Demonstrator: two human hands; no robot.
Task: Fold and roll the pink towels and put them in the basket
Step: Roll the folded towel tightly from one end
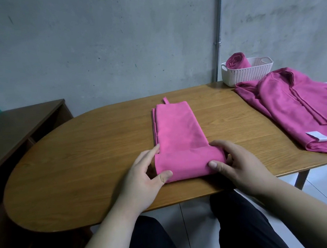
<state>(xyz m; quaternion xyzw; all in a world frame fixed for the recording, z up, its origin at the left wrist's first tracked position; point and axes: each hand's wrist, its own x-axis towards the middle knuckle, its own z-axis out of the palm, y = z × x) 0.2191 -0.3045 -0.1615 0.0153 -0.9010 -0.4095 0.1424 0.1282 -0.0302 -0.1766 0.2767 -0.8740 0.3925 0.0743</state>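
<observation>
Pink towel (175, 130), head view: folded into a narrow strip, it lies flat on the wooden table (75, 150) at the middle of the frame, its near end turned up into a short roll (188, 165). The left hand (142, 179) pinches the roll's left end, thumb in front and fingers behind. The right hand (241, 165) grips the right end the same way, fingers curled over the top.

To roll well, I judge, both hands should advance together, keeping the roll tight and its ends flush with the strip's edges so it does not cone or wander sideways.

The strip's long axis runs from the lower middle of the frame up toward the wall, leaning slightly left. Its hanging loop (165, 100) points up-frame at the far end. The roll's own axis lies across that, left to right.

At upper right a white basket (250, 75) holds one rolled towel (237, 61), with loose towels (293, 107) just below it.
</observation>
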